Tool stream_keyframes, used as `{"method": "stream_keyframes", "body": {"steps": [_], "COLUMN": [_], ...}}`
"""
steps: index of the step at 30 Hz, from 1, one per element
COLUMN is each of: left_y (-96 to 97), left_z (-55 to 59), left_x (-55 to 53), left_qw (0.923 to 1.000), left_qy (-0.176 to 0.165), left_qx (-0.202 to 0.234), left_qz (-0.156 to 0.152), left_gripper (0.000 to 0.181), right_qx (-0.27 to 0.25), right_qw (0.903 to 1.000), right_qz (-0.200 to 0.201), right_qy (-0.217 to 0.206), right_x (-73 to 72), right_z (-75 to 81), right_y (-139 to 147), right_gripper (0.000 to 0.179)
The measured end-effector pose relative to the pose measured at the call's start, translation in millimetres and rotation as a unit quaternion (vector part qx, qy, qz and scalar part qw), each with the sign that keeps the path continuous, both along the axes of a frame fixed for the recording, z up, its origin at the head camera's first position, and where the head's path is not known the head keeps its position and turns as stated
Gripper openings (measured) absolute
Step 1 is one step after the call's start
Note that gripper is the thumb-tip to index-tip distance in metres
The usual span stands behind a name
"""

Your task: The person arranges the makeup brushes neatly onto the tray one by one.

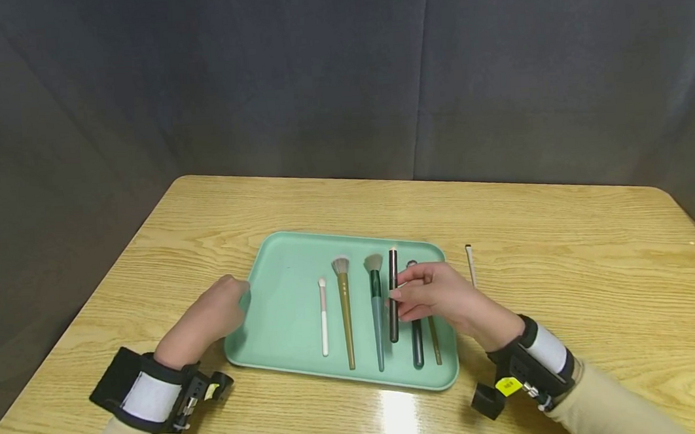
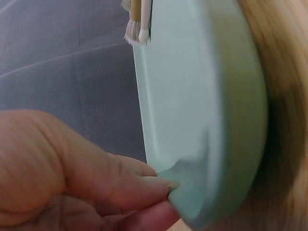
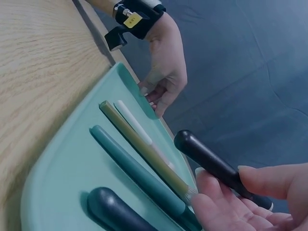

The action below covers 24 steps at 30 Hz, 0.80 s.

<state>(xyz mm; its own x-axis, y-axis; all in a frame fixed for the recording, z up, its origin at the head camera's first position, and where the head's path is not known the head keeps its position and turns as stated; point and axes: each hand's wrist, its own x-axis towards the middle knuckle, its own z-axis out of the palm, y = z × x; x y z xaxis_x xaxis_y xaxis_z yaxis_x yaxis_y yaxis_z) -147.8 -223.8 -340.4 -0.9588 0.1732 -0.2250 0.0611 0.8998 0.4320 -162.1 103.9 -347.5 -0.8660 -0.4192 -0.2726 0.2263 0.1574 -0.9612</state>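
Note:
My left hand [image 1: 217, 309] pinches the left rim of a mint-green tray [image 1: 281, 305]; thumb and fingers close on that edge in the left wrist view. Between thumb and fingers, my right hand [image 1: 440, 294] holds a black makeup brush [image 3: 207, 156] above the tray's right half, its small pale tip pointing away. In the tray, from left, lie a white-handled brush [image 1: 324, 323], a gold-brown brush [image 1: 346, 309] and a green brush [image 1: 379, 327]. Partly under the right hand are a dark brush [image 1: 418, 351] and a thin brown-handled one [image 1: 435, 347].
A slim pale brush [image 1: 470, 263] with a dark tip lies on the wooden table [image 1: 592, 263], just right of the tray and partly behind the right hand. Dark grey cloth [image 1: 317, 81] hangs behind the table's far edge.

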Motion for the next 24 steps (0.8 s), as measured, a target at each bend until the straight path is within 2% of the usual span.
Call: {"method": "stream_keyframes", "body": {"steps": [6, 13, 24], "left_y": [-0.1, -0.1, -0.1], "left_z": [-0.5, -1.0, -0.7], "left_x": [1.1, 0.5, 0.6], "left_qw": [0.9999, 1.0000, 0.9999], "left_qy": [-0.002, -0.004, -0.013], "left_qx": [0.013, 0.008, 0.005], "left_qz": [0.003, 0.002, 0.006], "left_gripper": [0.029, 0.030, 0.034], "right_qx": [0.001, -0.009, 0.009], "right_qw": [1.0000, 0.9999, 0.9999], "right_qz": [0.000, 0.006, -0.002], "right_qy": [-0.002, -0.008, -0.013], "right_x": [-0.2, 0.4, 0.4], "right_z": [-2.5, -3.0, -6.1], "right_y": [-5, -10, -23], "right_gripper": [0.031, 0.031, 0.030]}}
